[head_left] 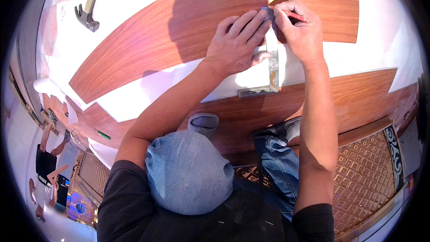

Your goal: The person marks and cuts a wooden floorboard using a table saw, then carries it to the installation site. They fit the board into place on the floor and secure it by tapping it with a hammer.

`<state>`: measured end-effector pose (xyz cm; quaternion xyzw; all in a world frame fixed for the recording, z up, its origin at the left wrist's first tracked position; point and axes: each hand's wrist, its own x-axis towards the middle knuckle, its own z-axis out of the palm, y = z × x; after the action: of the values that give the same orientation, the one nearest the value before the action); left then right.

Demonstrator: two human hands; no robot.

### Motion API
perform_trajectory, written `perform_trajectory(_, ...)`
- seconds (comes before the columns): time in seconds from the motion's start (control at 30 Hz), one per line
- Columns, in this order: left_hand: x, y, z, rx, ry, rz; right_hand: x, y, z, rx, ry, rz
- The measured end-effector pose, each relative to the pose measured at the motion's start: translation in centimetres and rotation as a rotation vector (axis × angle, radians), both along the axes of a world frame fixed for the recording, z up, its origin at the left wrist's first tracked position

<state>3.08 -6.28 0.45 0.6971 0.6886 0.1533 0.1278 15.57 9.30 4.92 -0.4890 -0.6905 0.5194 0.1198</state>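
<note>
A long reddish-brown wood-grain plank (pixel 134 40) lies across a white sheet in front of me. On it rests a metal try square (pixel 273 65), its blade running away from me and its short stock nearest me. My left hand (pixel 237 40) lies spread over the plank, fingertips on the far end of the blade, thumb beside it. My right hand (pixel 299 29) is closed round a red pencil (pixel 295 16), its tip at the plank beside the blade's far end. The shadow of my head falls across the plank.
A claw hammer (pixel 91 11) lies at the far left. Closer to me is another wood-grain board (pixel 358 96), with a green object (pixel 102 134) on its left part. Patterned brown panels (pixel 363 175) stand at lower right. Another person (pixel 47 161) is at the left edge.
</note>
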Motion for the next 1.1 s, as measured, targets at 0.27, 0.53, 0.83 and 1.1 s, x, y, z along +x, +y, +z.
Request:
perform_trajectory(0.27,-0.2,0.2,0.5,-0.001,-0.002,-0.023,1.8,-0.2,1.3,-0.013,0.011,-0.128)
perform_trajectory(0.53,-0.7,-0.4,0.2,0.221,-0.275,0.019,3.0,-13.2,2.6,0.311,-0.495,0.021)
perform_trajectory(0.83,-6.1,-0.8,3.6,0.158,-0.487,0.214,13.2,-9.4,7.1,0.267,-0.677,-0.364)
perform_trajectory(1.1,-18.8,0.7,9.2,-0.472,0.098,0.379,44.2,-10.2,2.9,0.137,-0.692,-0.562)
